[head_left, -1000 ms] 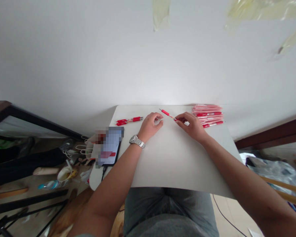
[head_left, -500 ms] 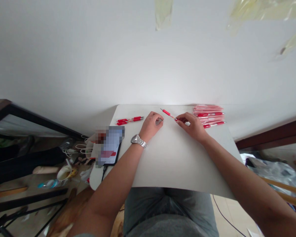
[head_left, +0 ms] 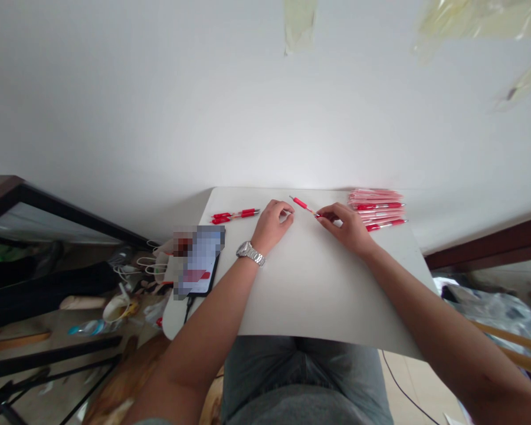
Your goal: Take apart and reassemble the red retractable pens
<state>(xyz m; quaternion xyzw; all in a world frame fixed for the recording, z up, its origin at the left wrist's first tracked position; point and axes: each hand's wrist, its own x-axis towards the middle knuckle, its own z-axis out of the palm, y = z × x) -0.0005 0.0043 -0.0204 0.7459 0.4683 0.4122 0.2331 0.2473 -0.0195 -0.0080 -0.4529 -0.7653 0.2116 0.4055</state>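
Observation:
My right hand (head_left: 343, 224) pinches the near end of a red pen (head_left: 300, 202) between thumb and fingertips. The pen slants up to the left, its slim silvery end away from the hand. To its left, the thumb and fingers of my left hand (head_left: 275, 223) are curled together around something too small to make out. Two red pens (head_left: 234, 216) lie side by side at the table's left. On the right is a pile of thin pink-and-clear packets (head_left: 376, 196), with red pens (head_left: 387, 225) lying on and in front of it.
A phone (head_left: 201, 265), partly blurred out, lies at the left edge of the white table (head_left: 318, 295) with a cable plugged in. The wall (head_left: 265, 118) stands directly behind the table. A cup (head_left: 115, 309) and a bottle (head_left: 88, 328) are down at the left.
The view has shifted slightly. Both hands keep nearly the same pose, and the pen stays in my right hand at the same slant.

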